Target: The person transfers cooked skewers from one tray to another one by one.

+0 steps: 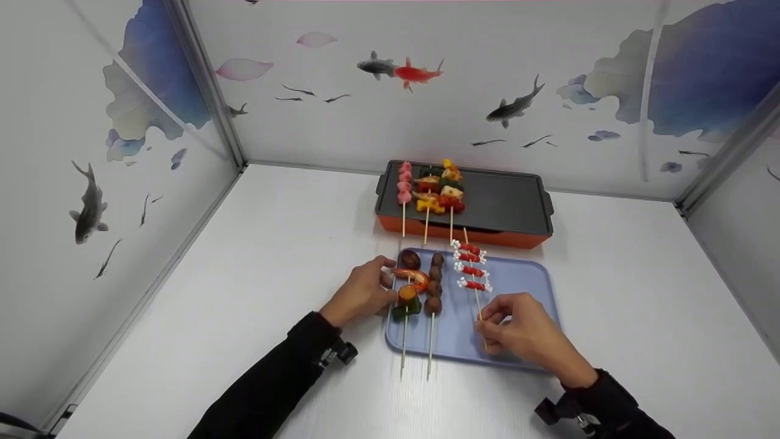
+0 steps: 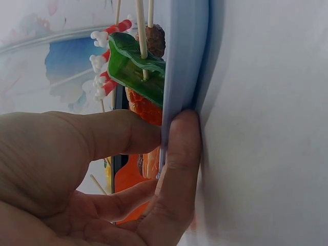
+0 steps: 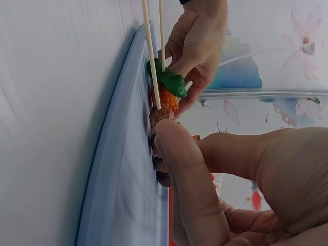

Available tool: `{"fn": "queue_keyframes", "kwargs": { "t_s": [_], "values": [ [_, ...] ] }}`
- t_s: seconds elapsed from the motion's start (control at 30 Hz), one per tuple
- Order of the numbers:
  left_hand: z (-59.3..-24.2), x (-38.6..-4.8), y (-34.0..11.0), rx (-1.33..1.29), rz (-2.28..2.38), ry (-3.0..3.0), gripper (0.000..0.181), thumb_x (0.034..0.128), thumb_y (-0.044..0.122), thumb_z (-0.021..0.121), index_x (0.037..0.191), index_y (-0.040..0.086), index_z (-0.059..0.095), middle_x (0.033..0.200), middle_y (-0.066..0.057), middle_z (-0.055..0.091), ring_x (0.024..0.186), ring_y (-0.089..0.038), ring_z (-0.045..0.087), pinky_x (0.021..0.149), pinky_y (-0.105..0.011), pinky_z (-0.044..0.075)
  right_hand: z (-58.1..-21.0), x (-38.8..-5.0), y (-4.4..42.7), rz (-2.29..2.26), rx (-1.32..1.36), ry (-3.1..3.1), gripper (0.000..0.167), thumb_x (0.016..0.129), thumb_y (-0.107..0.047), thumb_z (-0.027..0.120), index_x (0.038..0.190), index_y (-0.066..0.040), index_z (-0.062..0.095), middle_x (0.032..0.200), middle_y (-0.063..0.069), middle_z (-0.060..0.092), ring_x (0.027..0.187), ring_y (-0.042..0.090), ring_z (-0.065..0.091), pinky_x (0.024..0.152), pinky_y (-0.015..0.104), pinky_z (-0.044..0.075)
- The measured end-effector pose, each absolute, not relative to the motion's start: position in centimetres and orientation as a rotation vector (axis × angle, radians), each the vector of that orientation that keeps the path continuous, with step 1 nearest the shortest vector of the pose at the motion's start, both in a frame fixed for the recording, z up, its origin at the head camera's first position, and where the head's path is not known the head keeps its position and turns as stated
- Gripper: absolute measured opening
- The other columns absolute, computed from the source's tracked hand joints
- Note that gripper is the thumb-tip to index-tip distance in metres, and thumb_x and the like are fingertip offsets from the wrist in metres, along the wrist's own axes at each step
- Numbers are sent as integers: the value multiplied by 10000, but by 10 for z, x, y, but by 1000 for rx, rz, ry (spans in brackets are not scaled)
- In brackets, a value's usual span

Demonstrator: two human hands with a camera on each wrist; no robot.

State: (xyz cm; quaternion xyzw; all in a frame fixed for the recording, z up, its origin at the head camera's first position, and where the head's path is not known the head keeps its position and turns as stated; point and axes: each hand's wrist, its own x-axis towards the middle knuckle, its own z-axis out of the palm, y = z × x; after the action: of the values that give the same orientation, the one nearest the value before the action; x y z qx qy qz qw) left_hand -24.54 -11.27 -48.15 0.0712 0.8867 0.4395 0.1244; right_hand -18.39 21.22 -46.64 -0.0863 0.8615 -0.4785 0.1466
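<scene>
Working just short of the grill point(image 1: 503, 201), which stands beyond the far edge of the tray point(image 1: 518, 277), I'd keep that tray dead still; over its right half hangs the red-and-white skewer point(image 1: 472, 258), tip towards the far edge, best kept off the brown-ball skewer point(image 1: 433, 288) nearer the left edge. My left hand point(image 1: 364, 289) pinches the tray's left edge, my right hand point(image 1: 521, 323) pinches the raised one's bare stick point(image 1: 478, 303), and a firm, twist-free hold should steady it, I reckon.
</scene>
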Motion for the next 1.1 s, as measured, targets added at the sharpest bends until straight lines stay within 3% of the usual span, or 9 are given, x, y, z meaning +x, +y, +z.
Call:
{"fn": "queue_keyframes", "kwargs": {
  "t_s": [0.3, 1.1],
  "values": [
    [-482, -244, -114, 198, 1381, 2495, 679, 978, 8, 763, 1627, -8, 565, 1146, -120, 706, 797, -156, 706, 665, -260, 629, -467, -180, 210, -1413, -271, 2452, 153, 1007, -103, 865, 1073, 20, 802, 893, 75, 772, 728, 141, 790, 665, 269, 689],
    [-481, -244, -113, 178, 1325, 2537, 655, 988, 9, 780, 1613, 8, 584, 1143, -117, 713, 822, -159, 696, 651, -255, 607, -471, -172, 202, -1398, -269, 2359, 165, 1037, -114, 860, 1088, 26, 790, 914, 91, 767, 712, 169, 806, 657, 270, 674]
  ]
}}
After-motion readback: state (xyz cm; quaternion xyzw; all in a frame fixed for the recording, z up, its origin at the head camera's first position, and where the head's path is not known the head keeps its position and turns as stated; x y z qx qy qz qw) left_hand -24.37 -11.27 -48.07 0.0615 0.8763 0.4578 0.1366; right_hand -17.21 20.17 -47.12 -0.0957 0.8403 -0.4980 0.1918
